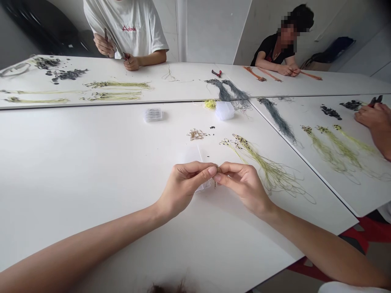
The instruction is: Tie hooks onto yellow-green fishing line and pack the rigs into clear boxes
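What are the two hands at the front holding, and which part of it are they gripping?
The left hand and right hand pinch what looks like a small bronze fishing hook at their fingertips; the fingers hide which part is gripped.

Small metal piece [218, 176] between left hand [183, 189] and right hand [246, 189], mostly hidden by fingertips [212, 171]. Contents of clear plastic box [153, 115] too blurred to tell. Co-worker's forearm [380, 136] cut off at the right edge.

Bare forearms [76, 244], slender fingers [235, 173]
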A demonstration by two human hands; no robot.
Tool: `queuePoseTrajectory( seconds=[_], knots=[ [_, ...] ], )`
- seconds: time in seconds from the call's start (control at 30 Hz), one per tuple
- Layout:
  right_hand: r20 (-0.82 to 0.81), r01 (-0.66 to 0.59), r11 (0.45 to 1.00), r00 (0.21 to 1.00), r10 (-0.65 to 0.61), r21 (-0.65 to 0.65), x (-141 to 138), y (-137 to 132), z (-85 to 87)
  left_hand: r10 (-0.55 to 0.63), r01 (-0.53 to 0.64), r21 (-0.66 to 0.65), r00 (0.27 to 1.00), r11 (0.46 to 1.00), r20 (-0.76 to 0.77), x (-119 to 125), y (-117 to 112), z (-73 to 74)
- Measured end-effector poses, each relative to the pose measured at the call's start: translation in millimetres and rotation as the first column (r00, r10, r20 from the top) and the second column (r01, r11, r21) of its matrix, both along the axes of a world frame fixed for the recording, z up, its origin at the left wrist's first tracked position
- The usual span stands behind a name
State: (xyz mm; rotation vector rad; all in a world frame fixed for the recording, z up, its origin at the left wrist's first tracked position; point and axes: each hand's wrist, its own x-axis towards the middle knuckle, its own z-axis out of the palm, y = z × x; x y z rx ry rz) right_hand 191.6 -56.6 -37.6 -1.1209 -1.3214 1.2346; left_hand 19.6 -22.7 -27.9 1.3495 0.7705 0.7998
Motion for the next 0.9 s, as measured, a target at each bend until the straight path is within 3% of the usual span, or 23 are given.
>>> queuePoseTrajectory(
  seconds=[0.53, 0.73, 0.9],
  knots=[
    [0.011, 0.044, 0.998, 0.999, -0.045, 0.041, -5, -1, -0.4, 0.054, -0.045, -0.085, 0.993, 0.995, 0.107, 6, -5, -10.3],
    [-0.045, 0.031, 0.999, 0.999, -0.029, 0.038, -7, 0, -3.0, 0.081, -0.05, -0.174, 0.982, 0.983, 0.173, 8, -8, -10.9],
    [-0.124, 0.006, 1.0, 0.992, -0.006, -0.001, -6, 1, -4.1, 0.076, -0.046, -0.167, 0.981, 0.985, 0.179, 8, -9, -9.4]
  ],
)
